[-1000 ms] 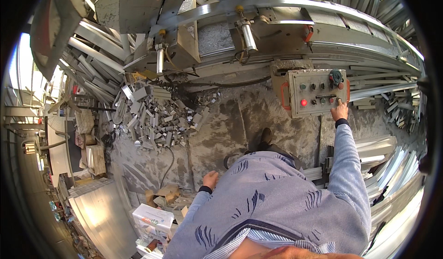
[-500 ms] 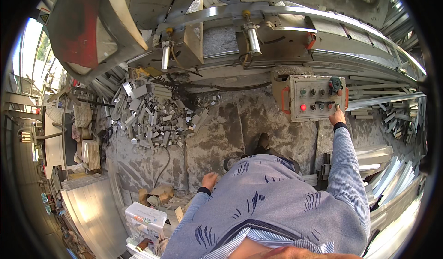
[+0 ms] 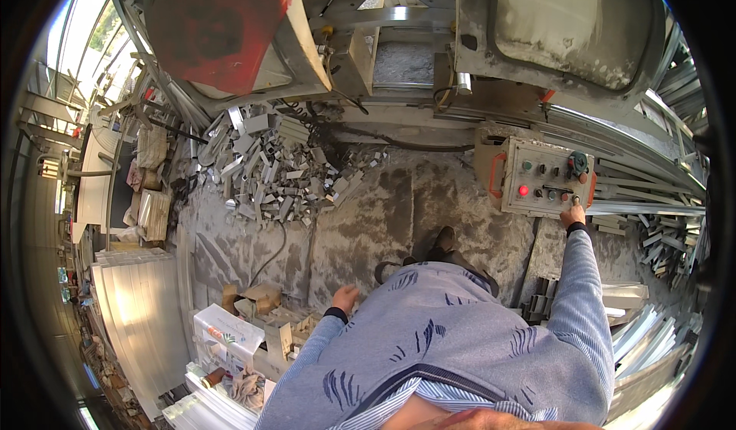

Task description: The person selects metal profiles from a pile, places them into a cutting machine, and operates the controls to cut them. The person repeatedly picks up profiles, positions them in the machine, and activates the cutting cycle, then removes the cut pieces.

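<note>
On the right, a grey push-button control box (image 3: 548,175) with orange side handles and a lit red lamp stands in front of the machine. My right hand (image 3: 572,215) is at its lower right corner, one finger stretched onto a button and the others curled, with nothing held. My left hand (image 3: 346,298) hangs low beside my body, loosely closed and holding nothing visible. Beyond, a long aluminium profile (image 3: 399,14) lies across the machine. A red-marked hood (image 3: 215,27) and a grey hood (image 3: 563,35) with a pale window cover parts of it.
A heap of metal offcuts (image 3: 280,162) lies on the floor at left centre. A thin cable (image 3: 280,257) runs near it. A white box (image 3: 228,330) and cardboard (image 3: 264,300) stand at lower left. Stacked profiles (image 3: 648,342) are at right, near my arm.
Both hoods sit lower over the machine; the grey one now hides much of the profile and the right clamp. The view has shifted slightly. My right finger stays at the button.
</note>
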A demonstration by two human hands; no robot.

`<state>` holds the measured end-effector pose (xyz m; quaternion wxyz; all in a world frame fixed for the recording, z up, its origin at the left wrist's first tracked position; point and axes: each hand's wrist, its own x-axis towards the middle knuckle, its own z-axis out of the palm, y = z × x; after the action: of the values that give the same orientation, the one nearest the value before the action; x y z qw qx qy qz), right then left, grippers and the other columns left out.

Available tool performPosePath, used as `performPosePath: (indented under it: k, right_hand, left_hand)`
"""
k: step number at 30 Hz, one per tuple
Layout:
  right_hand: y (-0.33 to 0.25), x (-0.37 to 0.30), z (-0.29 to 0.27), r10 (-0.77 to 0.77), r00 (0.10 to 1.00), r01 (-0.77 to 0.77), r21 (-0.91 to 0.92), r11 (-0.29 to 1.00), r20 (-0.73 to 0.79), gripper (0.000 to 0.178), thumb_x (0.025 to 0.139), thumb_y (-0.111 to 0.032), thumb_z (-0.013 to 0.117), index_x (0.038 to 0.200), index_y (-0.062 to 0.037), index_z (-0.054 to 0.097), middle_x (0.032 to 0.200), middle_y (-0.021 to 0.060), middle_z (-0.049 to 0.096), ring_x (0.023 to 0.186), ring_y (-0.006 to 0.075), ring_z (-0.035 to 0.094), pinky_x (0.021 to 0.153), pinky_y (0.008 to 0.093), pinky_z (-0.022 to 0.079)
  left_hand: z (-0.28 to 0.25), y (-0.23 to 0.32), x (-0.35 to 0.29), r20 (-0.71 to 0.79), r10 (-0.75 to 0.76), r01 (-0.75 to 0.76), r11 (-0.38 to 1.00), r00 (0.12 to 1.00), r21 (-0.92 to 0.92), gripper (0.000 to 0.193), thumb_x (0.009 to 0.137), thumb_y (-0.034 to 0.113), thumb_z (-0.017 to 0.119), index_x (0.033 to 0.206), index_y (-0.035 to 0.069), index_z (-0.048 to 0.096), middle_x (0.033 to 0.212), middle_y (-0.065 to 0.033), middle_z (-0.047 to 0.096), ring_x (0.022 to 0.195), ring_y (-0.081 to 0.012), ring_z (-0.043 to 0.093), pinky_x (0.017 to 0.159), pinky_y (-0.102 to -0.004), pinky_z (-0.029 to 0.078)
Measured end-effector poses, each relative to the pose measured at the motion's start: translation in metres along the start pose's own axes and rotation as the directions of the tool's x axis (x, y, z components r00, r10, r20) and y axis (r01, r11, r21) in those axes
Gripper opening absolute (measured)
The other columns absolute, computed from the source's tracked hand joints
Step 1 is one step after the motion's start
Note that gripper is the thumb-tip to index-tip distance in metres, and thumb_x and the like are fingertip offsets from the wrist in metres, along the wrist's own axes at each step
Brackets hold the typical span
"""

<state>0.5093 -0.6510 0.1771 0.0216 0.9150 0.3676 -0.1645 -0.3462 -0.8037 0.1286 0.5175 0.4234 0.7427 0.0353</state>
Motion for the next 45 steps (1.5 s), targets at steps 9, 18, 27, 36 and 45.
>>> performPosePath:
  k: [9, 18, 27, 36, 45]
  right_hand:
    - [-0.003, -0.008, -0.003, 0.032, 0.999, -0.035, 0.117, 0.992, 0.031, 0.078, 0.088, -0.008, 0.058, 0.163, 0.0035, 0.039, 0.128, 0.0352, 0.07, 0.12, 0.0458, 0.069, 0.103, 0.0472, 0.056]
    - [-0.009, -0.009, -0.007, 0.009, 1.0, -0.009, 0.08, 0.997, -0.004, 0.068, 0.087, -0.012, 0.063, 0.151, 0.0048, 0.047, 0.129, 0.0339, 0.07, 0.124, 0.0462, 0.067, 0.105, 0.049, 0.055]
    - [0.003, -0.022, -0.012, -0.069, 0.996, 0.069, 0.001, 0.998, -0.054, 0.075, 0.089, -0.013, 0.064, 0.159, 0.0, 0.042, 0.121, 0.0324, 0.073, 0.115, 0.0458, 0.072, 0.099, 0.0524, 0.058]
    - [0.015, -0.042, -0.031, -0.175, 0.984, 0.175, -0.046, 0.984, -0.012, 0.09, 0.089, -0.011, 0.071, 0.168, -0.0003, 0.029, 0.107, 0.0261, 0.077, 0.098, 0.0403, 0.077, 0.084, 0.0478, 0.062]
    - [0.025, -0.041, -0.03, -0.281, 0.958, 0.278, -0.058, 0.959, -0.059, 0.09, 0.089, -0.01, 0.073, 0.166, 0.0066, 0.029, 0.098, 0.0257, 0.077, 0.087, 0.0396, 0.077, 0.075, 0.0467, 0.062]
  left_hand:
    - [0.009, -0.008, -0.039, -0.032, -0.044, 0.039, 0.992, 0.999, -0.123, 0.057, 0.101, 0.027, 0.072, 0.146, -0.005, 0.061, 0.129, -0.0186, 0.075, 0.105, -0.0247, 0.075, 0.085, -0.0371, 0.058]
    - [0.017, -0.056, -0.05, 0.131, -0.068, 0.069, 0.998, 0.989, -0.007, 0.044, 0.1, 0.024, 0.073, 0.135, -0.003, 0.067, 0.121, -0.0169, 0.076, 0.108, -0.0225, 0.073, 0.084, -0.0387, 0.059]
    - [0.083, -0.005, -0.057, -0.071, -0.049, 0.043, 0.996, 0.996, -0.075, 0.037, 0.099, 0.026, 0.069, 0.123, -0.001, 0.075, 0.114, -0.0115, 0.079, 0.1, -0.0224, 0.074, 0.082, -0.038, 0.059]
    - [0.196, 0.052, -0.041, 0.06, 0.123, -0.12, 0.991, 0.991, -0.051, 0.051, 0.097, 0.037, 0.075, 0.133, 0.001, 0.073, 0.127, -0.0159, 0.078, 0.111, -0.0272, 0.076, 0.098, -0.0376, 0.059]
    - [0.216, 0.079, -0.077, -0.011, 0.122, -0.12, 0.988, 0.993, 0.095, 0.052, 0.097, 0.039, 0.073, 0.135, 0.002, 0.072, 0.129, -0.0172, 0.077, 0.118, -0.0302, 0.074, 0.103, -0.0386, 0.057]
